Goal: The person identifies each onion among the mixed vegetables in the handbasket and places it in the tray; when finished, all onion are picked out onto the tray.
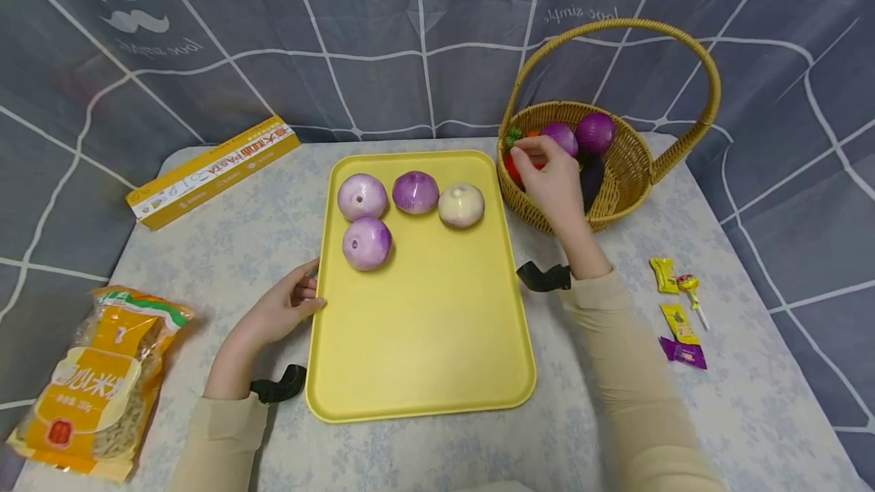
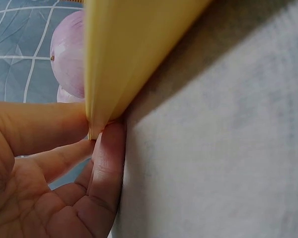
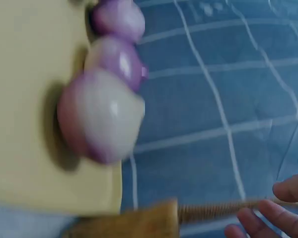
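Note:
My left hand (image 1: 283, 306) pinches the left rim of a yellow tray (image 1: 424, 340), which lies on the table; the left wrist view shows the thumb on one side of the rim and fingers under it. On the tray's far part sit several onions: two pale purple ones (image 1: 362, 197), a darker purple one (image 1: 415, 192) and a whitish one (image 1: 461, 205). My right hand (image 1: 555, 181) hovers over the near left part of a wicker basket (image 1: 632, 192), fingers bent loosely, nothing visible in them. Inside the basket are purple onions (image 1: 595, 133), an eggplant (image 1: 591, 181) and a partly hidden red item (image 1: 514, 171).
The basket's tall handle (image 1: 714, 89) arches above it. A pasta box (image 1: 215, 171) lies at the back left, a bag of pasta (image 1: 96, 386) at the front left. Wrapped candies (image 1: 677, 323) and a lollipop (image 1: 689, 287) lie at right. A checked curtain (image 1: 383, 14) hangs behind.

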`<state>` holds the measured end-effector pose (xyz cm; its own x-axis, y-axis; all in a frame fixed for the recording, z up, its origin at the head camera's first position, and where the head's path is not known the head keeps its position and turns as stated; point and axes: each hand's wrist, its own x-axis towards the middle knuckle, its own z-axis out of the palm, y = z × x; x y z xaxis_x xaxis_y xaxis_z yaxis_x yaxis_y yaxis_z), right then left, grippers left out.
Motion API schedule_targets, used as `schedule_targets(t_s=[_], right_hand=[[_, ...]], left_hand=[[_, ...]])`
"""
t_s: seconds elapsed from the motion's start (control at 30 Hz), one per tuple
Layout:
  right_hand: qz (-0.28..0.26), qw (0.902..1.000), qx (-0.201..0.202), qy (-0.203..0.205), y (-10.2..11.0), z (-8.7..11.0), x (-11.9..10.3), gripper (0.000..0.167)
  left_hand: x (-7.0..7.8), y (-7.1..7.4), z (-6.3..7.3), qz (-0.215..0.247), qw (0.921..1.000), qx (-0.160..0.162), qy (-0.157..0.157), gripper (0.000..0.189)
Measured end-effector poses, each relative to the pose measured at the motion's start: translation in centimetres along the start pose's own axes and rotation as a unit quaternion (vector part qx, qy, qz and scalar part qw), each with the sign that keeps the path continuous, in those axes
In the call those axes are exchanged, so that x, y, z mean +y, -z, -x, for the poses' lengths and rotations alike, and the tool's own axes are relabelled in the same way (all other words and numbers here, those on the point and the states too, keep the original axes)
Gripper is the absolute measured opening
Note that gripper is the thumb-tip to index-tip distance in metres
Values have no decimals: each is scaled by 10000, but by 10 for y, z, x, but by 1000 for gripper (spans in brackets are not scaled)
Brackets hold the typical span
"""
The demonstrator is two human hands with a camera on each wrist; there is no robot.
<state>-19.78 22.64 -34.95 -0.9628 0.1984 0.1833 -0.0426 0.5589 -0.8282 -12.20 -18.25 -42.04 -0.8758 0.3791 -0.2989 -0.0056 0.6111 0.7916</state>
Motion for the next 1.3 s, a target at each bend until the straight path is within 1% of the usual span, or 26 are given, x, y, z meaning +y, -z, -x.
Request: schedule_targets(t_s=[0.1, 0.2, 0.33, 0.43, 0.57, 0.67, 0.8, 0.97, 1.07, 1.17, 1.23, 1.3], right_hand=[[130, 9988, 311, -355, 17, -15, 15, 37], [213, 9964, 442, -684, 29, -26, 29, 47], [316, 9936, 325, -1035, 37, -36, 42, 64], [348, 9922, 185, -1186, 37, -41, 50, 75], [465, 9908, 70, -1266, 34, -48, 60, 82], [622, 9897, 18, -1286, 30, -53, 64, 83], [854, 9876, 0, -1319, 23, -59, 65, 84], [1212, 9823, -41, -1430, 16, -63, 64, 83], [1308, 9815, 6, -1398, 14, -63, 64, 79], [1338, 9832, 111, -1240, 13, -62, 65, 75], [1299, 9847, 219, -1139, 14, -60, 65, 73], [1147, 9870, 381, -1062, 16, -58, 65, 72]], left_hand=[[1, 0, 0, 6, 10000, -3, 28, 69], [1, 0, 0, 14, 10000, -17, 37, 69], [1, 0, 1, 33, 10000, 0, 74, 69], [0, 0, 1, 59, 9999, -8, 114, 69], [-1, 0, 0, 70, 9999, -10, 111, 69], [-1, 1, 0, 61, 9999, 3, 101, 69], [-1, 1, 0, 66, 9999, 6, 113, 69], [-1, 2, 1, 75, 9999, 17, 132, 69], [-2, 3, 1, 65, 9999, 20, 142, 69], [-2, 3, 1, 72, 9999, 5, 94, 69], [-2, 2, 1, 92, 10000, -14, 33, 69], [-2, 1, 1, 96, 10000, -23, 8, 69]])
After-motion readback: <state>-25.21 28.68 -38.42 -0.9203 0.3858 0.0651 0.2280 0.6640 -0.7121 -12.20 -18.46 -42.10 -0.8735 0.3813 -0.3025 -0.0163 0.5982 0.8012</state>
